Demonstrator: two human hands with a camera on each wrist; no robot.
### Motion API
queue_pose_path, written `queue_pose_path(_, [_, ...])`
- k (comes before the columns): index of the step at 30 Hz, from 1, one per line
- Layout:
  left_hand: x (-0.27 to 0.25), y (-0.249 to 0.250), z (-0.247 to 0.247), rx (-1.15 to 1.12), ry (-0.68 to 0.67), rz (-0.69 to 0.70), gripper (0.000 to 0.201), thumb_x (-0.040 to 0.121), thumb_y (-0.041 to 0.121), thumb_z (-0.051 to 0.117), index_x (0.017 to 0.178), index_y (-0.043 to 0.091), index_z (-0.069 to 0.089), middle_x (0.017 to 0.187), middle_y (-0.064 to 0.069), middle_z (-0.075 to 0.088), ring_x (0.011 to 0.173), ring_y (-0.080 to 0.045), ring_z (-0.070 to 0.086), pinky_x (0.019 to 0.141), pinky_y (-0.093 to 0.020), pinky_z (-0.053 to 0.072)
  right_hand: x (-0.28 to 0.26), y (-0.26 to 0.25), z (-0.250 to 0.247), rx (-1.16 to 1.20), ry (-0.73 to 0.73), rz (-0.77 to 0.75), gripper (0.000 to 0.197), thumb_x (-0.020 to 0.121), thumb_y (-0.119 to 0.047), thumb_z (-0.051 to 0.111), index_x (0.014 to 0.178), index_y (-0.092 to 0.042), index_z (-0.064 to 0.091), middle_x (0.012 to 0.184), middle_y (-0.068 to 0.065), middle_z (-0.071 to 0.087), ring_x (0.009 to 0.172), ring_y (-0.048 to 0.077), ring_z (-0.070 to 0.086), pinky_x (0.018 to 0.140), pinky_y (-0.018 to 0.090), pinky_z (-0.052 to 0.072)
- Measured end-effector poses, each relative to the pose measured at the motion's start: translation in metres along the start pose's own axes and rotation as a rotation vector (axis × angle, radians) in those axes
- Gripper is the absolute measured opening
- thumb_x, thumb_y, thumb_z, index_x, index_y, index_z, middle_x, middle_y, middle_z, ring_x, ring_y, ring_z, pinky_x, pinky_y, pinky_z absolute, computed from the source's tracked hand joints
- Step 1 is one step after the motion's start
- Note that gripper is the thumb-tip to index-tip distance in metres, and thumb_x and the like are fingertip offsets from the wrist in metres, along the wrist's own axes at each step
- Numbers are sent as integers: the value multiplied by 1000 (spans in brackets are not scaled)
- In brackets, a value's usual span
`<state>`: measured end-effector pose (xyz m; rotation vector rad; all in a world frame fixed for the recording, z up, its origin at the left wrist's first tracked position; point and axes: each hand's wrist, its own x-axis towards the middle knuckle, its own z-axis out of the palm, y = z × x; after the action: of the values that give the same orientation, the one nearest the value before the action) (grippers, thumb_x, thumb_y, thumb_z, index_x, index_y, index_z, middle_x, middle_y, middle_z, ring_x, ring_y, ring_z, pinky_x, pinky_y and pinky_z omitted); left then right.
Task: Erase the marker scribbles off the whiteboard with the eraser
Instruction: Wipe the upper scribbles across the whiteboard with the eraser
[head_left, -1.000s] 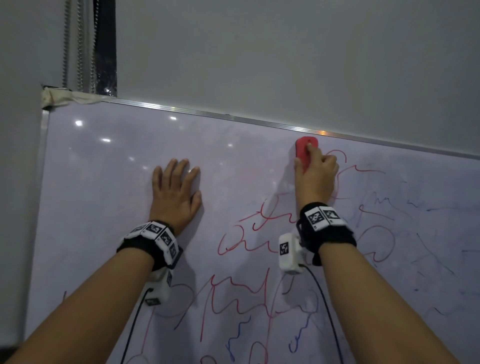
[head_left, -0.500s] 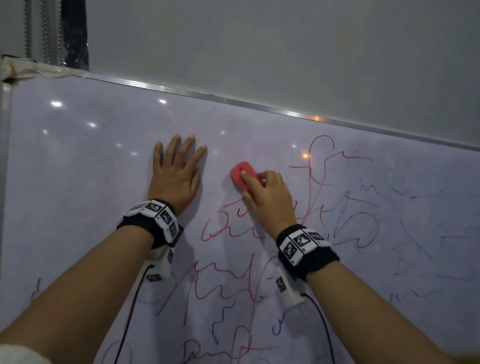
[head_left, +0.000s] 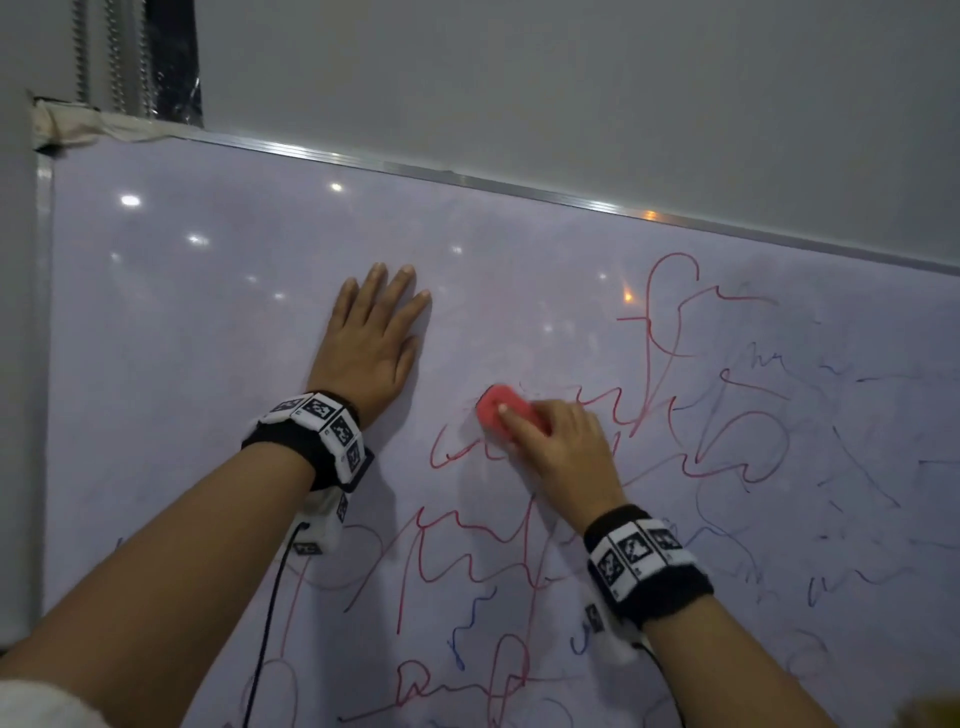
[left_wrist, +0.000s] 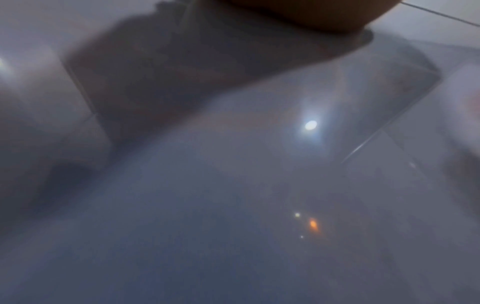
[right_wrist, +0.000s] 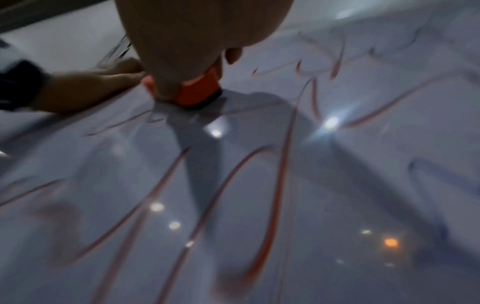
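Note:
A whiteboard (head_left: 208, 364) with a metal frame fills the head view, covered at centre and right with red scribbles (head_left: 670, 312) and fainter blue scribbles (head_left: 857, 452). My right hand (head_left: 561, 447) grips a red eraser (head_left: 496, 410) and presses it flat on the board over the red loops at mid board. In the right wrist view the eraser (right_wrist: 197, 90) shows orange-red under my fingers, its dark felt on the board. My left hand (head_left: 374, 338) lies flat on the board, fingers straight, left of the eraser. The left wrist view is blurred.
The board's top frame (head_left: 467, 179) runs along a grey wall (head_left: 571, 78). Tape (head_left: 67, 127) wraps the top left corner, with hanging chains (head_left: 111, 52) above it. The board's upper left part carries only light reflections. More red and blue scribbles (head_left: 467, 561) lie below my hands.
My right hand has carried the eraser from the board's top edge down and left, then onto the red loops at mid board. The left hand has stayed flat in place.

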<state>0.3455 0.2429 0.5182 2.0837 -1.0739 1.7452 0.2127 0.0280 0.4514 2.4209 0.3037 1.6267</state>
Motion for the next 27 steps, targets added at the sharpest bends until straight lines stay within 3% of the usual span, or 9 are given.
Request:
queue_pose_path(3, [0,-3,-1,-19,-13,22,47,96,27,32,140,11,39,148,-15,34,138,-33,21,115,-36,0,20,12,-6,71,204,459,43,81,-24,67,122,-18,54,96,18,55,82,33,52,69,43,51])
queue_pose_path(5, [-2,-6,-1,-16,-19,38,47,96,27,32,140,12,39,149,-14,34,138,-33,22,115,-37,2,21,-12,2,128,186,542,43,84,-28,62,125,-20,51,99,17,53,84,32,51,68,43,52])
queue_pose_path(10, [-3,-6,-1,1,-18,49,48,95,23,32,142,13,35,149,-14,34,138,-33,21,114,-38,3,-19,-61,25,50,-61,-184,70,60,-17,82,121,-22,47,90,11,60,73,25,51,61,32,48])
queue_pose_path(12, [-3,-6,-1,3,-17,51,49,94,22,31,142,11,35,149,-15,33,138,-33,20,115,-38,2,-8,-43,20,1,-12,-139,70,61,-20,83,120,-23,47,90,11,62,72,25,54,61,32,48])
queue_pose_path(14, [-2,-6,-1,-7,-16,51,50,93,20,31,142,11,35,149,-15,33,138,-34,20,115,-37,1,8,-34,13,42,125,201,64,68,-21,81,121,-26,46,90,12,60,74,27,56,61,34,50])
queue_pose_path(16, [-2,-8,-1,-19,-14,47,50,92,16,32,142,12,35,149,-15,34,138,-34,21,115,-37,1,12,-51,16,96,159,344,60,72,-21,77,123,-27,46,91,12,59,76,28,55,61,35,50])
queue_pose_path(21, [-2,-8,-6,-36,-36,49,52,89,13,31,141,12,37,148,-14,35,137,-34,23,115,-37,3,-20,-53,18,35,-29,-175,65,63,-17,81,120,-23,51,90,10,63,72,24,53,61,32,47])
queue_pose_path(23, [-4,-8,-5,-15,-53,44,54,88,14,31,142,12,36,149,-14,34,138,-34,22,115,-37,2,-16,-12,5,4,8,2,64,65,-17,82,120,-23,51,91,13,62,74,28,55,62,36,49])
queue_pose_path(27, [-3,-7,-5,0,-60,43,55,88,15,30,142,10,36,149,-15,32,138,-36,22,115,-37,0,-12,28,-14,79,175,671,44,83,-21,67,125,-19,54,102,17,53,89,31,51,71,46,53])
